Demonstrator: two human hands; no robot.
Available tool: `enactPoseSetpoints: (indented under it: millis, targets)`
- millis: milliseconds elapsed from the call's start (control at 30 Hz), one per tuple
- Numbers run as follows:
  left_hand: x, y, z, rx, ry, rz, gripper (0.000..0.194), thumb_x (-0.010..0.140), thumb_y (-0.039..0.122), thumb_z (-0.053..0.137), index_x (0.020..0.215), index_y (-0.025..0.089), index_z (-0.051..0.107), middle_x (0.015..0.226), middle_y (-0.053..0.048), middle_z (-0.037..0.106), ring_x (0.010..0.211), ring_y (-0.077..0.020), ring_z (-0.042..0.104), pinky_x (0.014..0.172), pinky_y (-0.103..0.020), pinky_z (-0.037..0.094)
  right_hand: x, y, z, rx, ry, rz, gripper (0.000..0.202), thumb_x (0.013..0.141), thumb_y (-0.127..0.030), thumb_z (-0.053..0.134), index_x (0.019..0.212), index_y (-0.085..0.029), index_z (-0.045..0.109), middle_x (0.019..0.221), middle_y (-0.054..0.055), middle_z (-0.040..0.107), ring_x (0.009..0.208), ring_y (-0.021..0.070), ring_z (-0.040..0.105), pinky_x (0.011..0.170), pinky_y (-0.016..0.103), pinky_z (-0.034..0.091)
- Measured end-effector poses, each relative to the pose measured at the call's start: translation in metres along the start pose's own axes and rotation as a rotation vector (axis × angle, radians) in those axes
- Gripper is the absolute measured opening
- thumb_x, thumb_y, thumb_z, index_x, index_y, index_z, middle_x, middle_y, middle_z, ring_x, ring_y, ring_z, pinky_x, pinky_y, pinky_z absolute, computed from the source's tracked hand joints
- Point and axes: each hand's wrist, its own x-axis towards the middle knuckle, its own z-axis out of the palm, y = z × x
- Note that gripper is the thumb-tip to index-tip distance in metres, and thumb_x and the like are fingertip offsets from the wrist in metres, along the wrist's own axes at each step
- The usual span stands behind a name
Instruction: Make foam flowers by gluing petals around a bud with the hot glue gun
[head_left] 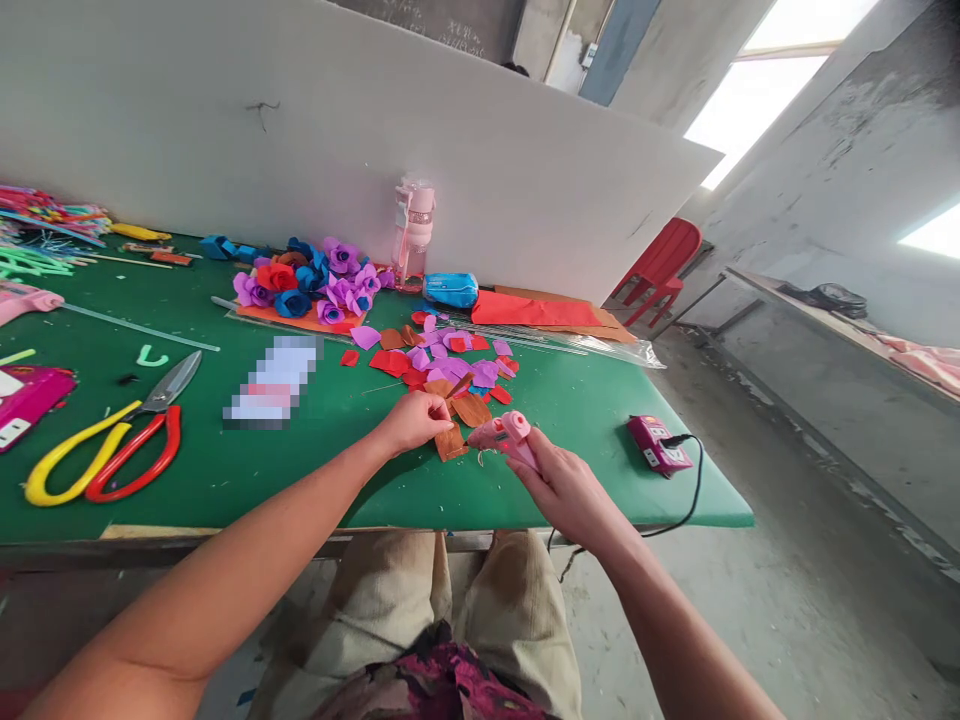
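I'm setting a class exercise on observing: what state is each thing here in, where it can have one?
Pink glue gun: held in right hand, nozzle toward brown paper pieces
Scissors: lying flat, blades apparently closed
Right-end socket block: black cord plugged in
Pink bottle: standing upright
Paper flowers: formed, heaped together
Loose petals: cut, scattered

On my screen, I see a pink glue gun [504, 431], brown petals [472, 409], purple petals [484, 374] and a green table [585, 430].
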Motion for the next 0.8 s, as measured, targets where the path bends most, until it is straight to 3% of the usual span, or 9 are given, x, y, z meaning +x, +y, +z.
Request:
enactPoseSetpoints:
  millis: [400,800]
  targets:
    - [0.001,-0.005,0.001,0.013,0.009,0.018,0.012,0.064,0.026,0.06,0.057,0.016,0.059,0.058,0.0,0.062,0.057,-0.0129,0.053,0.053,-0.023,0.036,0.001,-0.005,0.011,0.042,-0.009,-0.039,0.015,0.093,-0.033,0.037,0.09,-0.021,0.046,0.074,0.003,0.061,0.065,0.0188,0.055,0.057,0.026,0.032]
    - [0.001,-0.003,0.001,-0.008,0.005,0.0,0.017,0.064,0.031,0.063,0.057,0.016,0.059,0.058,0.0,0.061,0.057,-0.013,0.053,0.053,-0.023,0.036,0.0,0.0,0.003,-0.026,0.016,0.024,0.018,0.092,-0.033,0.036,0.097,-0.02,0.048,0.075,0.004,0.061,0.063,0.0191,0.054,0.057,0.026,0.031]
